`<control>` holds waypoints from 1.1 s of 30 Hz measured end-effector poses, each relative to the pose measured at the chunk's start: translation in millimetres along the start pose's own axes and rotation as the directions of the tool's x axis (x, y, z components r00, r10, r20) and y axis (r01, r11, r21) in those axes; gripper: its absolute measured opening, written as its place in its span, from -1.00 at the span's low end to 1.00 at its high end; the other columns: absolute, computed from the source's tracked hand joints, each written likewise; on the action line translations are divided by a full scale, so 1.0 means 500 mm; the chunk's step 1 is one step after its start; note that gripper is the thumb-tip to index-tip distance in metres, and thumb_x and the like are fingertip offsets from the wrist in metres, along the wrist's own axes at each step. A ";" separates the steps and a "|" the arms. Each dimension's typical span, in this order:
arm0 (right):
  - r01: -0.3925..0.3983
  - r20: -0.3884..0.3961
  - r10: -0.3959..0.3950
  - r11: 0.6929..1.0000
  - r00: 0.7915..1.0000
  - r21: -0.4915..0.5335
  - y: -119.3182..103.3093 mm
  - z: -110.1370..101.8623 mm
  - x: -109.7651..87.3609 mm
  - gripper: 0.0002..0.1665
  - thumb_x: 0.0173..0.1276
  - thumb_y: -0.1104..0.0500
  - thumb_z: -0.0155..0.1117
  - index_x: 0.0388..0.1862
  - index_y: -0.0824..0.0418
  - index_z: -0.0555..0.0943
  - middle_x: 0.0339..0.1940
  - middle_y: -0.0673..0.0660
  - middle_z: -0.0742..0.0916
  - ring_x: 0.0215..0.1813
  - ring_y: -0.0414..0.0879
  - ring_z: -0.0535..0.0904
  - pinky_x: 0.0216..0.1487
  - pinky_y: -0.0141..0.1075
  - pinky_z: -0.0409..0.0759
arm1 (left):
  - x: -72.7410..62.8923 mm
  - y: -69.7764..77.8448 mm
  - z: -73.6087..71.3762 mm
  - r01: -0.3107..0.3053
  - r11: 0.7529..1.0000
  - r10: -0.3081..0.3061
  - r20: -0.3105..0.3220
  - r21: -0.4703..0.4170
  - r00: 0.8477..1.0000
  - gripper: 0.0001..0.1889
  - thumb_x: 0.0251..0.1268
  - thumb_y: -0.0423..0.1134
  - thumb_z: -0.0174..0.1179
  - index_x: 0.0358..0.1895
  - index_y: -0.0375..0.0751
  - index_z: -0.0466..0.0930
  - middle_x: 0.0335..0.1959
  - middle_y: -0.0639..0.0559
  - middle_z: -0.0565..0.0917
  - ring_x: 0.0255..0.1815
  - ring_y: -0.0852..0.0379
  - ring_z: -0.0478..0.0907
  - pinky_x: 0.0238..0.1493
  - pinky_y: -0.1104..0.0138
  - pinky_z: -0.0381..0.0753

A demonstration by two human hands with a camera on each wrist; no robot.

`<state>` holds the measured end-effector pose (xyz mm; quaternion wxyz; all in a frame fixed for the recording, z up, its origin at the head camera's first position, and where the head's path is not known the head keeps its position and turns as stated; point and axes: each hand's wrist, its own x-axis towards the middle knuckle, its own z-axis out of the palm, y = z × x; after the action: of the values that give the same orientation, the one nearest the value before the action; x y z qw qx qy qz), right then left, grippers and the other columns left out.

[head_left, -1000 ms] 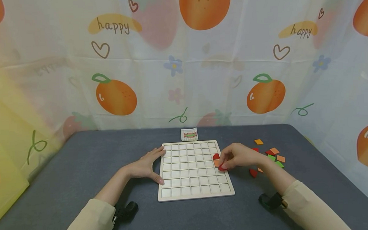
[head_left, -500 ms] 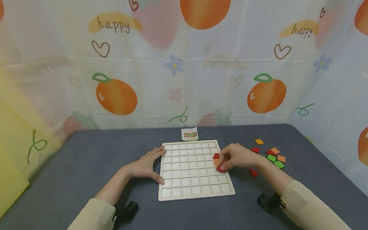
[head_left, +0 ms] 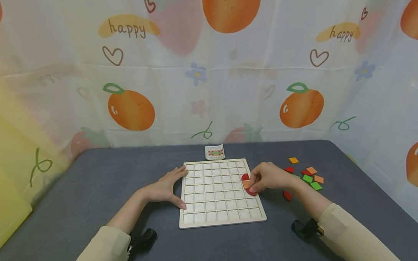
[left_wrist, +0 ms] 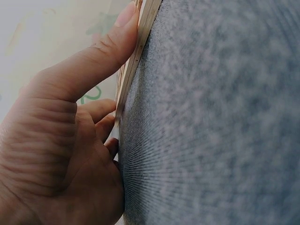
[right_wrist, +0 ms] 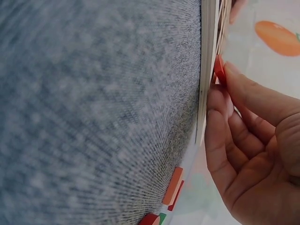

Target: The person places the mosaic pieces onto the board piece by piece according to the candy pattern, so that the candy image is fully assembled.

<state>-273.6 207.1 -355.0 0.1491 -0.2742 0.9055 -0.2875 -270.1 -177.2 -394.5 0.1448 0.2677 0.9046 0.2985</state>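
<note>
A pale wooden grid board (head_left: 218, 205) lies on the dark table. My left hand (head_left: 166, 187) spreads along its left side, thumb and fingertips resting on the edge; the left wrist view shows the thumb (left_wrist: 105, 56) straight against the rim. At the right column, my right hand (head_left: 271, 177) pinches a red round-edged tile (head_left: 251, 192) over a cell. That red tile (right_wrist: 219, 70) stands tilted between thumb and fingers in the right wrist view. Just above it in the column sit an orange square tile (head_left: 246, 184) and another red round-edged tile (head_left: 245, 177), partly hidden by the fingers.
Right of the board lie several loose tiles: green ones (head_left: 315, 186), orange ones (head_left: 319, 179), a yellow-orange one (head_left: 293, 160) and red ones (head_left: 287, 195). A small printed pattern card (head_left: 214, 152) lies behind the board. A fruit-print curtain (head_left: 170, 101) hangs at the back.
The right hand has lowered the red tile from a tilted hold to nearly flat in its cell. The left hand has stayed on the board's edge.
</note>
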 end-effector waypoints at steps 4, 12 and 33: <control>0.001 0.010 -0.001 1.000 1.000 0.002 0.000 0.001 0.001 -0.89 0.18 0.13 0.50 -0.45 0.12 0.73 -0.56 0.01 0.74 -0.51 -0.17 0.55 -0.45 -0.32 0.53 | -0.001 0.000 -0.001 -0.012 1.000 0.012 -0.001 0.002 1.000 0.29 -0.17 0.23 0.53 0.58 -0.27 -0.02 0.66 -0.22 -0.13 0.64 -0.40 -0.26 0.46 -0.43 -0.17; -0.005 0.023 0.005 1.000 1.000 -0.003 0.000 0.003 0.002 -0.86 0.18 0.12 0.50 -0.46 0.13 0.70 -0.59 -0.03 0.70 -0.52 -0.18 0.52 -0.45 -0.34 0.50 | -0.001 -0.003 0.000 -0.026 1.000 0.026 -0.004 0.010 1.000 0.28 -0.16 0.22 0.53 0.58 -0.29 -0.02 0.65 -0.24 -0.12 0.64 -0.41 -0.26 0.48 -0.41 -0.18; 0.001 0.011 -0.001 1.000 1.000 -0.007 0.002 0.003 -0.001 -0.85 0.21 0.12 0.47 -0.47 0.12 0.67 -0.60 0.01 0.70 -0.54 -0.17 0.54 -0.48 -0.34 0.49 | 0.000 0.002 0.000 -0.001 1.000 0.001 -0.004 0.011 1.000 0.29 -0.18 0.24 0.53 0.58 -0.28 -0.02 0.65 -0.22 -0.12 0.64 -0.39 -0.26 0.48 -0.40 -0.17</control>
<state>-273.0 207.3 -356.8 0.1528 -0.2766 0.9055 -0.2831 -269.7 -176.6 -394.0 0.1416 0.2685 0.9063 0.2942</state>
